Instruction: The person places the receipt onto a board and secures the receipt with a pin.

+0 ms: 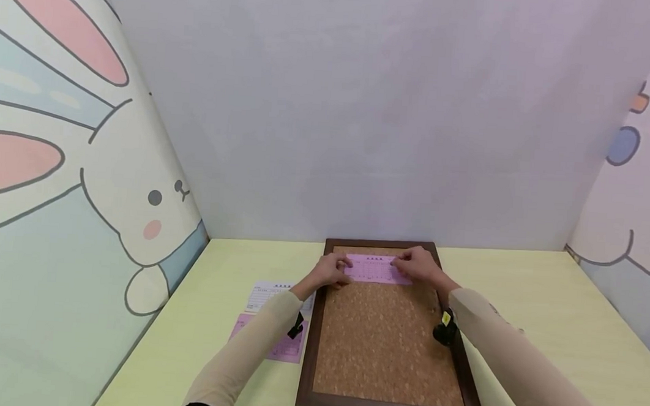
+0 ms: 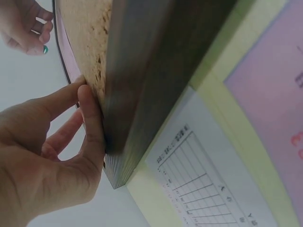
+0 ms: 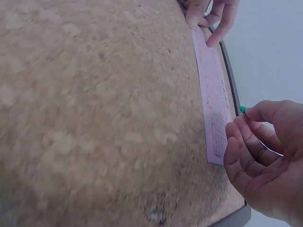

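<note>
A pink printed slip [image 1: 373,269] lies across the top of a cork board [image 1: 389,347] with a dark wooden frame. My left hand [image 1: 329,271] is at the slip's left end, its fingertips pressing the paper against the cork. Over the right part of the slip, my right hand [image 1: 418,264] pinches a small green push pin [image 3: 243,109] between thumb and finger. In the right wrist view the pin is beside the slip's upper edge; whether its point touches anything cannot be told. The left wrist view shows the left thumb and index finger [image 2: 87,101] close to the frame.
Left of the board lie a white printed slip [image 1: 259,294] and a pink one [image 1: 290,350], both partly covered by the left arm. The pale yellow table [image 1: 530,293] meets a grey wall behind. Small objects beside the right forearm are mostly hidden.
</note>
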Available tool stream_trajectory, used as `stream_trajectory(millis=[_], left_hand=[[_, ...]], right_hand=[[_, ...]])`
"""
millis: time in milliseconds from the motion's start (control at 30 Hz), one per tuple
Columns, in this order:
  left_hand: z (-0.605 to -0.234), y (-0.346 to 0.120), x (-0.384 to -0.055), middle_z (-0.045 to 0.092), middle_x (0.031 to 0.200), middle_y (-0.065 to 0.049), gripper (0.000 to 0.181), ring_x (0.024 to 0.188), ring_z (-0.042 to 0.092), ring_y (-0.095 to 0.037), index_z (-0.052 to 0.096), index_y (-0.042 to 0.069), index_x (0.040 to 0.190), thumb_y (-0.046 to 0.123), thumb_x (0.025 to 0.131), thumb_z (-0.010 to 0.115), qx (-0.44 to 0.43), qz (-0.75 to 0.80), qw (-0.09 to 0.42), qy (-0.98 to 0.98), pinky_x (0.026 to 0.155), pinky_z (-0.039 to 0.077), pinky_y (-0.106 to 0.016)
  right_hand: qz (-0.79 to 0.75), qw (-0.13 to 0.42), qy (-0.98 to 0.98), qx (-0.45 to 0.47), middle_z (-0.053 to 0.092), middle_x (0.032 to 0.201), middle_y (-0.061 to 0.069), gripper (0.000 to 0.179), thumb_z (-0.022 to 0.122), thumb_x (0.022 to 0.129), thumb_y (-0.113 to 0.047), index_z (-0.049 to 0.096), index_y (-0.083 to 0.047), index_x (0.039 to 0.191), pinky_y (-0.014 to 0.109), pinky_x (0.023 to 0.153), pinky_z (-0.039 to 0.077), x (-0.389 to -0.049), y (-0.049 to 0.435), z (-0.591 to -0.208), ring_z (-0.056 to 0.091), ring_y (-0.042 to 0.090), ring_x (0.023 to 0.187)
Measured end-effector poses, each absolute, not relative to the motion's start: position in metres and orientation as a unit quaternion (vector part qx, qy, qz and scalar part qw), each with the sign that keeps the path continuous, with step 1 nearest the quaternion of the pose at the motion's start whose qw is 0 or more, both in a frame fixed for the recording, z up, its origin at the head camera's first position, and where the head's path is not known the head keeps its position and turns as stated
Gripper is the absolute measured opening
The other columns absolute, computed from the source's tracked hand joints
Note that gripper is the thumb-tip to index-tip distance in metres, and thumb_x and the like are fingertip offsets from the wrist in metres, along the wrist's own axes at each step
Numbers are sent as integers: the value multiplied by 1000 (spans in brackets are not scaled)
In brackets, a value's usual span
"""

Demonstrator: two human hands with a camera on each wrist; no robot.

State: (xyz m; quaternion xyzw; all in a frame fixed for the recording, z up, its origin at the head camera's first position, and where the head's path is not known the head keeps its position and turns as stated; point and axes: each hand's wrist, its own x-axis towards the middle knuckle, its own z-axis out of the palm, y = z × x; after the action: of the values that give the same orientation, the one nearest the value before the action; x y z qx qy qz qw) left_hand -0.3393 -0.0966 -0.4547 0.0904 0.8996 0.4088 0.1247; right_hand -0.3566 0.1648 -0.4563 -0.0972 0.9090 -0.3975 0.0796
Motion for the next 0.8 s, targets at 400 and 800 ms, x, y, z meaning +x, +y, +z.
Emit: stream_trajectory(millis=[400, 800], left_hand=[[-456, -99, -341, 54, 79, -3, 35, 57, 56, -11, 67, -2, 121, 4, 89, 78, 89, 410, 127, 899, 52, 53, -20], [-456, -96, -342, 53, 79, -3, 34, 55, 55, -12, 69, 1, 120, 5, 88, 79, 78, 410, 130, 899, 53, 55, -22]], right_hand=[[-422, 68, 903, -32, 73, 91, 10, 35, 62, 101, -28, 73, 2, 115, 24, 62, 47, -374, 144, -465, 60, 16, 75], [-490, 147, 858, -31, 69, 92, 9, 32, 57, 104, -21, 68, 5, 118, 23, 65, 52, -382, 139, -467, 60, 13, 74]])
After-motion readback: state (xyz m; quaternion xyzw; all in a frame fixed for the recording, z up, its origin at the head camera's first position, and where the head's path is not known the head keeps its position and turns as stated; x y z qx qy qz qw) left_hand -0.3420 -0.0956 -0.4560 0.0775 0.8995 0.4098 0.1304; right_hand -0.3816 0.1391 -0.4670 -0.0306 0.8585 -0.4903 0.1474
